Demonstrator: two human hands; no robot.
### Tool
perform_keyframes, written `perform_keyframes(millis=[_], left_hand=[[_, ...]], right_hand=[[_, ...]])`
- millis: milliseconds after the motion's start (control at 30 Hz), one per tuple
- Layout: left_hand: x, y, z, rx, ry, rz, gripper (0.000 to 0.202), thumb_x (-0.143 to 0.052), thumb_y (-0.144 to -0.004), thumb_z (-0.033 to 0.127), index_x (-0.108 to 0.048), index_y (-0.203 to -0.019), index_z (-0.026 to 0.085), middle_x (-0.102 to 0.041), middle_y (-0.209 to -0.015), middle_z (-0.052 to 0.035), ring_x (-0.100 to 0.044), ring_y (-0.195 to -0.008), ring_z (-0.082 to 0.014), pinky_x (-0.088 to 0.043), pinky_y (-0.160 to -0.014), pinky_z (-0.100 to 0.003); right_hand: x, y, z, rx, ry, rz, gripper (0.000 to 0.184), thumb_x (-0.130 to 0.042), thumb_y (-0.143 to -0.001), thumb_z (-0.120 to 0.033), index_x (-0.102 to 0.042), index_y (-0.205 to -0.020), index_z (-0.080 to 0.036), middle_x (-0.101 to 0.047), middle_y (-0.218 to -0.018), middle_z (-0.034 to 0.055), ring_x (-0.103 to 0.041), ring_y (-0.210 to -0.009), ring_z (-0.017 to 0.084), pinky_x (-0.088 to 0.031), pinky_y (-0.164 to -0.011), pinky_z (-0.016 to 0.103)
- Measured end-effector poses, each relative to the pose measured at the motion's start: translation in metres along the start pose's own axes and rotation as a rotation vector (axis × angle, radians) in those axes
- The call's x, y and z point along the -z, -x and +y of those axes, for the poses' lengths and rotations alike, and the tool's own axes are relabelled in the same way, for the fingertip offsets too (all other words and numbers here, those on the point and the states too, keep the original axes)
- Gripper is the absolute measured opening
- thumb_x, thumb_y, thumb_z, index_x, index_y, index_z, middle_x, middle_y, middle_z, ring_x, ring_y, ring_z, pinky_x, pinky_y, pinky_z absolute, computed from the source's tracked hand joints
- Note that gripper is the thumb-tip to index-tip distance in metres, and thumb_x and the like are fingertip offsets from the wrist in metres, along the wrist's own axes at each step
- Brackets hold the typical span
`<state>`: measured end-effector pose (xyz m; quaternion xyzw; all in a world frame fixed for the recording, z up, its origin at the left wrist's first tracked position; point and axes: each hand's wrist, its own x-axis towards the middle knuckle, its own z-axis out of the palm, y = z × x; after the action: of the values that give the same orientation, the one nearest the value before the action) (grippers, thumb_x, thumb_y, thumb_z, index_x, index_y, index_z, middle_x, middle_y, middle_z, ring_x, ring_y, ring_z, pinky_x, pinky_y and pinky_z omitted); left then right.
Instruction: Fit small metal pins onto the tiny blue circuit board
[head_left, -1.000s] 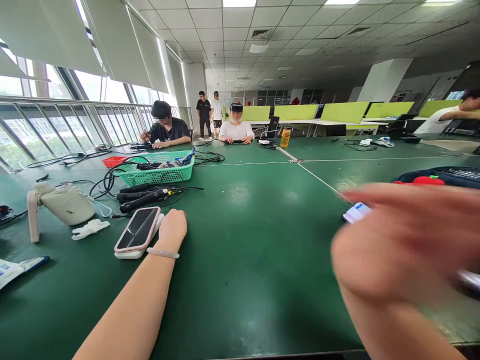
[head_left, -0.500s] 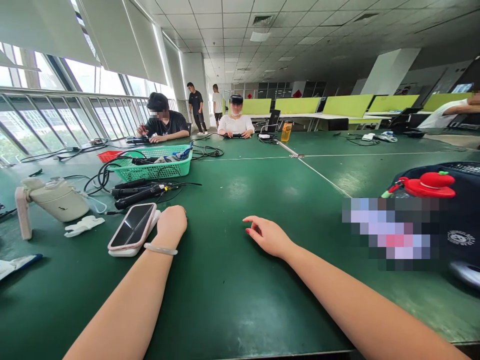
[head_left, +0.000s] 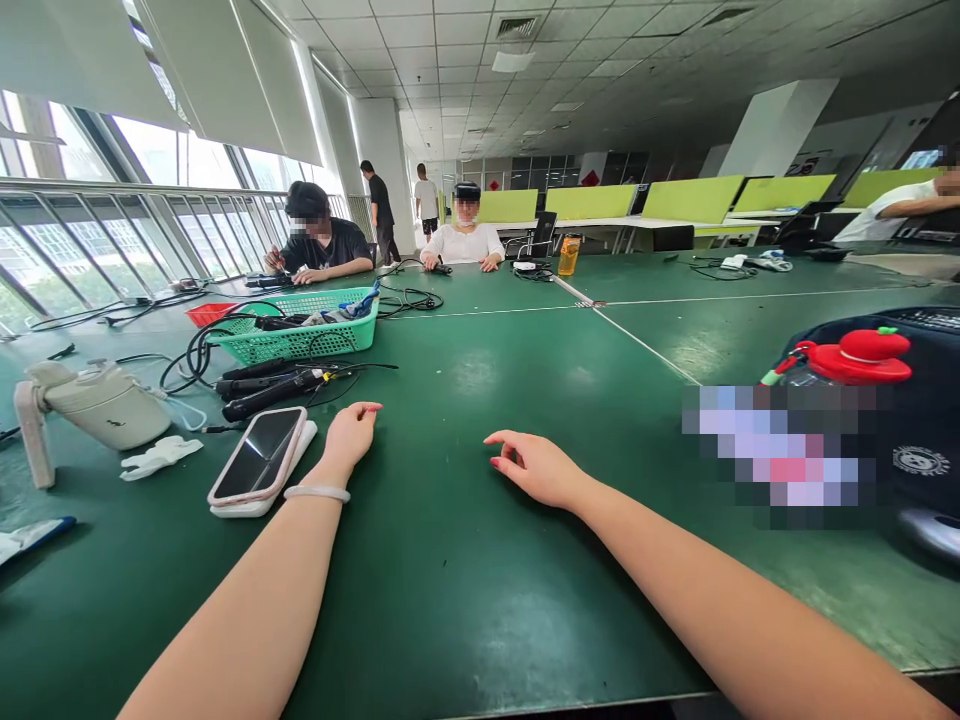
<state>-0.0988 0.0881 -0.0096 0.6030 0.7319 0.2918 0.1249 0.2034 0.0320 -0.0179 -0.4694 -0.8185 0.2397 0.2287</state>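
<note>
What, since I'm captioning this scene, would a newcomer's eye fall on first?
Probably the left hand, beside the phone, and the right hand, near the picture's middle. Then perhaps the mint-green basket beyond the phone, and the bright red hat-shaped item at the right, by the dark bag.

Head camera faces forward (and down) over the table point(head_left: 450, 600).

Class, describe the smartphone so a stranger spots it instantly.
On the green table, find the left hand. On its left lies the smartphone, face up; its glossy black screen, rimmed in pale pink, sets it apart from the beige bottle further left.
</note>
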Motion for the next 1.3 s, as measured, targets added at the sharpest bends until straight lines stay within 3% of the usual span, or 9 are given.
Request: perform_keyframes(millis=[100, 233, 367, 500, 667, 767, 933, 1033, 1300], left_hand=[[-0.01, 0.008, 0.013, -0.035, 0.19, -0.066, 0.038, -0.038, -0.083, 0.03, -0.063, -0.107, 0.016, -0.059, -0.067, -0.0009, -0.052, -0.061, -0.0155, -0.038, -0.057, -0.024], [-0.032, 0.037, 0.051, -0.146, 0.426, -0.227, 0.035, -0.043, -0.083, 0.034, -0.063, -0.107, 0.018, -0.064, -0.087, -0.0025, -0.056, -0.077, -0.0142, -0.04, -0.065, -0.022], [-0.05, 0.068, 0.086, -0.215, 0.599, -0.405, 0.028, -0.048, -0.082, 0.033, -0.065, -0.1, 0.021, -0.065, -0.093, -0.0031, -0.056, -0.084, -0.0145, -0.041, -0.071, -0.023], [-0.055, 0.083, 0.106, -0.044, 1.004, -0.563, 0.023, -0.053, -0.081, 0.03, -0.064, -0.098, 0.019, -0.062, -0.093, -0.0047, -0.054, -0.088, -0.0155, -0.038, -0.07, -0.024], [-0.058, 0.087, 0.123, 0.136, 1.334, -0.632, 0.019, -0.057, -0.078, 0.02, -0.062, -0.096, 0.016, -0.057, -0.079, -0.0025, -0.053, -0.074, -0.0124, -0.039, -0.071, -0.025], [-0.055, 0.087, 0.126, 0.173, 1.408, -0.601, 0.016, -0.058, -0.078, 0.019, -0.062, -0.093, 0.017, -0.056, -0.077, -0.0017, -0.053, -0.076, -0.0123, -0.04, -0.073, -0.026], [-0.038, 0.085, 0.116, 0.155, 1.383, -0.501, 0.015, -0.059, -0.079, 0.022, -0.061, -0.094, 0.019, -0.058, -0.083, -0.0011, -0.054, -0.077, -0.0113, -0.041, -0.072, -0.025], [-0.033, 0.085, 0.105, 0.142, 1.306, -0.449, 0.019, -0.064, -0.076, 0.025, -0.062, -0.094, 0.019, -0.06, -0.086, -0.0015, -0.053, -0.074, -0.0099, -0.039, -0.067, -0.023], [-0.048, 0.085, 0.088, 0.131, 1.156, -0.437, 0.03, -0.07, -0.07, 0.034, -0.065, -0.094, 0.018, -0.066, -0.091, -0.0042, -0.054, -0.069, -0.0089, -0.04, -0.063, -0.022]], right_hand=[[0.0, 0.0, 0.0, 0.021, 0.024, -0.01, 0.027, -0.049, -0.086, -0.033, -0.058, -0.109, -0.024, -0.06, -0.078, 0.0, -0.053, -0.067, 0.013, -0.04, -0.062, 0.026], [-0.001, -0.002, 0.002, 0.072, 0.092, -0.021, 0.027, -0.059, -0.079, -0.033, -0.062, -0.104, -0.022, -0.06, -0.081, 0.0015, -0.054, -0.073, 0.014, -0.042, -0.067, 0.027], [-0.004, -0.003, 0.004, 0.087, 0.139, -0.016, 0.029, -0.063, -0.077, -0.033, -0.065, -0.103, -0.021, -0.059, -0.083, 0.0026, -0.055, -0.076, 0.015, -0.043, -0.071, 0.028], [-0.005, -0.003, 0.005, 0.087, 0.146, 0.0, 0.029, -0.063, -0.078, -0.033, -0.065, -0.105, -0.021, -0.058, -0.082, 0.0024, -0.055, -0.074, 0.015, -0.043, -0.07, 0.027], [-0.005, -0.003, 0.007, 0.09, 0.114, 0.026, 0.025, -0.065, -0.076, -0.029, -0.066, -0.1, -0.022, -0.058, -0.079, 0.001, -0.053, -0.072, 0.013, -0.041, -0.066, 0.025], [-0.004, -0.002, 0.005, 0.071, 0.111, 0.039, 0.022, -0.064, -0.077, -0.03, -0.066, -0.098, -0.022, -0.057, -0.078, 0.0004, -0.053, -0.07, 0.013, -0.04, -0.064, 0.024], [-0.005, 0.001, -0.003, 0.104, 0.178, 0.03, 0.035, -0.06, -0.081, -0.037, -0.06, -0.114, -0.028, -0.057, -0.089, 0.0014, -0.056, -0.074, 0.013, -0.041, -0.068, 0.025], [-0.006, 0.001, -0.004, 0.114, 0.202, 0.017, 0.026, -0.056, -0.084, -0.037, -0.065, -0.107, -0.028, -0.058, -0.094, 0.0026, -0.057, -0.078, 0.013, -0.043, -0.073, 0.026], [-0.006, 0.003, 0.004, 0.131, 0.126, 0.016, 0.016, -0.057, -0.084, -0.03, -0.069, -0.095, -0.027, -0.061, -0.09, 0.001, -0.058, -0.082, 0.013, -0.045, -0.077, 0.026]])
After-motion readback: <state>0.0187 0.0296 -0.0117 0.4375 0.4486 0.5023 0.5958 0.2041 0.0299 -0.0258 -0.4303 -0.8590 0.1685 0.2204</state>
